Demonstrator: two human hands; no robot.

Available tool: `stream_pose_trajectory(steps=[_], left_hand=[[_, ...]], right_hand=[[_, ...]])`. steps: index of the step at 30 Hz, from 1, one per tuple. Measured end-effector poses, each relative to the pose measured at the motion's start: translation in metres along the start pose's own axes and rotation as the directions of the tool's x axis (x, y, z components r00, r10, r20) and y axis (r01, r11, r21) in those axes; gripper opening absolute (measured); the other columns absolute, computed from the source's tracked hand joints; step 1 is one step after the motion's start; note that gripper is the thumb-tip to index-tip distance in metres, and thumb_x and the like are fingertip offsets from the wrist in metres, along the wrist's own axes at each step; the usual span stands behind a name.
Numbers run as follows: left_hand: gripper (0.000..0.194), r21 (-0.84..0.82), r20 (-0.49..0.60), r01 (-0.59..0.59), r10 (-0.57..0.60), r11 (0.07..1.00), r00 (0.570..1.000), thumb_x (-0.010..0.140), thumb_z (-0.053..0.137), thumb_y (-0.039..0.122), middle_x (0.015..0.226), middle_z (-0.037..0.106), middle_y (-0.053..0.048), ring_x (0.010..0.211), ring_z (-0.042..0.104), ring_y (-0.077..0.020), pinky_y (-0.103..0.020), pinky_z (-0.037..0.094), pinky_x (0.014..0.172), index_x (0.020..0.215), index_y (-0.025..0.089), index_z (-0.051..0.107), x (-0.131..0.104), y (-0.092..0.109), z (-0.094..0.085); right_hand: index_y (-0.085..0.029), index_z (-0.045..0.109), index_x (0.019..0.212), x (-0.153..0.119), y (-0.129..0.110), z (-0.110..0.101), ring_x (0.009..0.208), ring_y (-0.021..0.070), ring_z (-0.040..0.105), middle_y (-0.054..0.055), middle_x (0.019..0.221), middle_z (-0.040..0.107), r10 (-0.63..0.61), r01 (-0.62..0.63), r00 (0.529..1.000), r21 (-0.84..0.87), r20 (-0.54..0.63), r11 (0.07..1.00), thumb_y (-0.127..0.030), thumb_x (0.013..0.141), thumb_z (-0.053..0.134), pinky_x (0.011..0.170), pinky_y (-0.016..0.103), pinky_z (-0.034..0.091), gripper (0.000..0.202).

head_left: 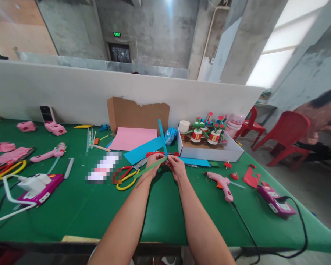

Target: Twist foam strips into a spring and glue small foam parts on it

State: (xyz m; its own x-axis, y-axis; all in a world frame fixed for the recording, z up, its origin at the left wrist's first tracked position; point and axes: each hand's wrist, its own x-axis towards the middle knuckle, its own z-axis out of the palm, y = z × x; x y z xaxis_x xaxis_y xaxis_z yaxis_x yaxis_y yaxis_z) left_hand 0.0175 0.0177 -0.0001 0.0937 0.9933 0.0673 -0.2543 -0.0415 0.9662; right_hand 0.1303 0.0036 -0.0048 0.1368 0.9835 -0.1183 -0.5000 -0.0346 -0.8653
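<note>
Above the green table my left hand [154, 164] and my right hand [175, 165] meet, fingers pinched together. Between them is the joint of two narrow paper strips: a green strip [149, 168] running down to the left across my left hand, and a blue strip [162, 134] standing up and away. The fingertips hide how the strips are joined. Beside my left hand lie scissors [127, 177] with yellow and red handles. Blue paper [145, 150] and pink paper [134, 138] lie just beyond the hands.
A white box [209, 151] of small cup figures stands at the back right. Pink glue guns lie right [222, 183] and left [50, 152], near purple power strips [276, 201] with trailing cords. A brown cardboard piece [140, 114] leans on the white partition. A person sits far right.
</note>
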Motion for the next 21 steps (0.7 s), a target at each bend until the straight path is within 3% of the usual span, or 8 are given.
stream_pose_trajectory(steps=[14,21], left_hand=[[0.03,-0.002,0.028,-0.013,0.013,1.0,1.0,0.053,0.079,0.039,0.061,0.063,-0.003,0.054,0.051,-0.0113,-0.024,0.039,0.055,0.065,0.012,0.069,0.003,-0.0029,-0.0026],[0.029,-0.116,0.026,0.02,-0.017,0.993,1.0,0.051,0.081,0.03,0.07,0.066,-0.003,0.059,0.054,-0.0111,-0.023,0.04,0.056,0.072,0.015,0.069,-0.0023,-0.0007,0.0045]], right_hand=[[-0.017,0.072,0.068,-0.0015,-0.0021,0.0029,0.053,0.013,0.057,-0.002,0.056,0.065,-0.209,0.203,0.978,-0.206,-0.007,0.957,-0.037,0.055,0.078,0.06,0.029,0.052,0.025],[-0.019,0.068,0.071,-0.0007,-0.0028,0.0047,0.056,0.0144,0.059,-0.003,0.054,0.063,-0.313,0.287,0.939,-0.176,-0.142,0.941,-0.039,0.059,0.074,0.062,0.029,0.052,0.025]])
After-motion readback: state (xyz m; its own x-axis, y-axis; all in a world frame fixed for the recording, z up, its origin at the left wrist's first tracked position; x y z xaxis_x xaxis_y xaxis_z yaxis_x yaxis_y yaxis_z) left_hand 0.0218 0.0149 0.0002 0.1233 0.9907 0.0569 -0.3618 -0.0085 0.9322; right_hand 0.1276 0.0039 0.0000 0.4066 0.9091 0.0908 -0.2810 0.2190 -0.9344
